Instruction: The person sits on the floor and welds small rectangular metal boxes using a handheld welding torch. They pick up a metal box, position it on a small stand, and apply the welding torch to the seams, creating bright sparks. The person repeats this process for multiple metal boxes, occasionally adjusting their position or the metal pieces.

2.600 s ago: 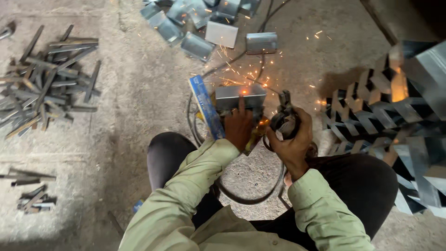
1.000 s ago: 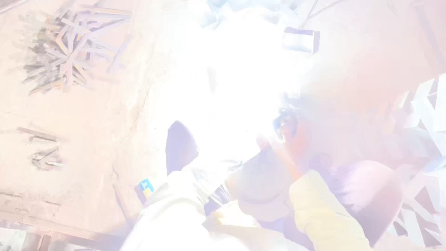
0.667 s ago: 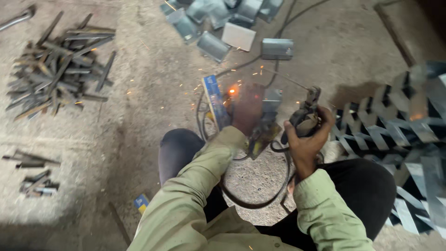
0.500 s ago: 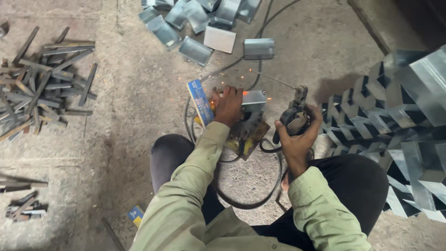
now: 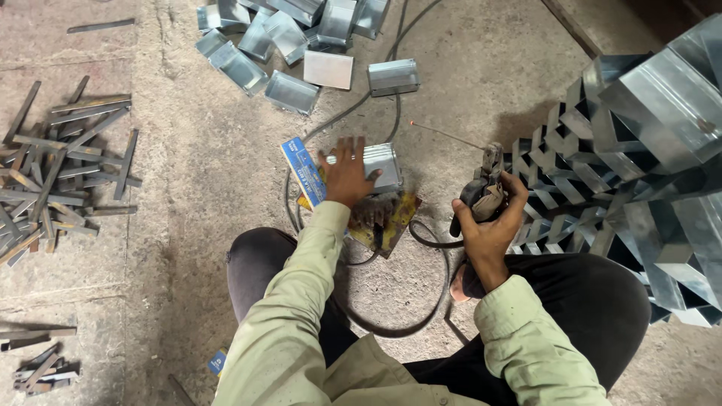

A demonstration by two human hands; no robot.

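Left hand (image 5: 347, 174): lying flat with fingers spread on the galvanized sheet-metal box (image 5: 380, 165), pinning it so it stays put on the rusty yellow plate (image 5: 387, 218).
Right hand (image 5: 487, 225): clenching the welding electrode holder (image 5: 481, 192), its thin rod (image 5: 447, 136) angled up and away from the box.
Blue electrode packet (image 5: 304, 171): lying just beside the left hand on the concrete floor (image 5: 195, 188).
Far floor edge: finished boxes (image 5: 301, 45) lying in a loose pile.
Left floor edge: flat steel strips (image 5: 56, 165) heaped.
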